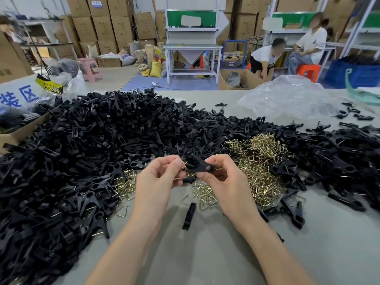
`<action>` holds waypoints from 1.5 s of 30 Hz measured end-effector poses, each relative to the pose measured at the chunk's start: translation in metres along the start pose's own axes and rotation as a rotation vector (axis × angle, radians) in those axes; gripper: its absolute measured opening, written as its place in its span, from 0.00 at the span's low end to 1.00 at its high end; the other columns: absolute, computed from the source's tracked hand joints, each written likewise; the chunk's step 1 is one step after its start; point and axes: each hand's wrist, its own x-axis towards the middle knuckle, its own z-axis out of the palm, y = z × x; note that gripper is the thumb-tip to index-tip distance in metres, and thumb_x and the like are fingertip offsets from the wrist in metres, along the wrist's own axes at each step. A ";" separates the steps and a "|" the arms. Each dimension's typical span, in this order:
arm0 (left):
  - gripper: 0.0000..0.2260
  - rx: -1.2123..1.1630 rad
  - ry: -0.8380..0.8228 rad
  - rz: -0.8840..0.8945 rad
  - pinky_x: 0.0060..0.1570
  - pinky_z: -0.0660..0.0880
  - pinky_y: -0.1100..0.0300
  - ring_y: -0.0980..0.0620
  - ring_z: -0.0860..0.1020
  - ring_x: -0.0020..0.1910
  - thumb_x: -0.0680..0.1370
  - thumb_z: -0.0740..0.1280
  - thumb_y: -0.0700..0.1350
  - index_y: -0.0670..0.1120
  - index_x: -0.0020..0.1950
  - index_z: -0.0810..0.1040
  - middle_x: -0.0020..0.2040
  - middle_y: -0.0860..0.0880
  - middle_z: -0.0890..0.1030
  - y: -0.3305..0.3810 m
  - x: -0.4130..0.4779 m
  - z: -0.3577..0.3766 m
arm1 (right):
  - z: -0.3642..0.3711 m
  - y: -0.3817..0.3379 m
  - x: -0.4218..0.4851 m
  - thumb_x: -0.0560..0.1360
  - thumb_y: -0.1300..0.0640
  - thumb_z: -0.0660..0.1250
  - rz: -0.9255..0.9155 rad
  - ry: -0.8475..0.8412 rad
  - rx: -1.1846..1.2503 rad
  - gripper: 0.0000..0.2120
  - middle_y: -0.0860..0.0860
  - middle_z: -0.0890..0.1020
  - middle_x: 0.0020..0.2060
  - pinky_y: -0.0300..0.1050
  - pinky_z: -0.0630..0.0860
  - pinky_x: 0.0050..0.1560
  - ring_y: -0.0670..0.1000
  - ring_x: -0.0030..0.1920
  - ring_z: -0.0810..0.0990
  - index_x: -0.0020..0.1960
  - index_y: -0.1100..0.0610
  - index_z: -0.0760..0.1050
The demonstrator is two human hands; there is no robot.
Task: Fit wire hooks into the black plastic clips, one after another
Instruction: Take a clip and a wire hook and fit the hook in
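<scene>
Two bare forearms rise from 6 o'clock over the grey table [205, 254], and the hands meet a little below the middle of the view. Left hand [156, 177] pinches a hook [183, 170] between thumb and forefinger; only a small golden part of it shows, and the other fingers are curled under. Right hand [224, 182] grips a black clip [200, 166] between thumb and bent fingers. The clip lies slanted and touches the hook at its left end. I cannot tell if the hook is already seated in the clip. At 6 o'clock from the hands, one loose clip [189, 215] lies alone on the table, with a few single hooks near it. At 3 o'clock from the hands is a heap of hooks [259, 167], and a smaller heap [125, 184] is at 9 o'clock. A big pile of clips [82, 151] fills the table from 7 to 12 o'clock, and more clips [339, 151] spread at 3 o'clock, beyond the hooks. A clear bag [287, 97] lies at 1 o'clock on the far side of the table. A cardboard box [18, 132] stands at 9 o'clock, at the table edge. Far behind, at 12 o'clock, stands a white bench [192, 56], and at 1 o'clock two people [265, 56] sit low near stacked cartons.
</scene>
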 end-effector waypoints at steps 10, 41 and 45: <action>0.03 0.196 0.026 0.009 0.43 0.78 0.65 0.61 0.79 0.40 0.78 0.71 0.47 0.51 0.48 0.84 0.41 0.56 0.85 -0.005 -0.002 0.002 | 0.002 -0.002 -0.003 0.73 0.59 0.77 -0.080 -0.045 -0.068 0.16 0.40 0.83 0.45 0.31 0.74 0.45 0.44 0.46 0.82 0.50 0.42 0.75; 0.06 0.283 0.004 -0.013 0.39 0.78 0.64 0.57 0.79 0.35 0.80 0.69 0.45 0.47 0.45 0.83 0.37 0.53 0.85 -0.004 -0.007 0.011 | 0.003 0.001 -0.004 0.73 0.60 0.77 -0.138 -0.031 -0.095 0.15 0.38 0.83 0.45 0.31 0.75 0.45 0.43 0.45 0.83 0.50 0.43 0.77; 0.14 0.533 -0.029 0.093 0.44 0.76 0.51 0.55 0.79 0.38 0.84 0.58 0.50 0.50 0.42 0.78 0.38 0.51 0.82 -0.013 -0.021 0.018 | 0.005 0.003 -0.006 0.73 0.59 0.77 -0.145 -0.056 -0.105 0.13 0.37 0.83 0.44 0.29 0.75 0.45 0.41 0.45 0.83 0.50 0.45 0.78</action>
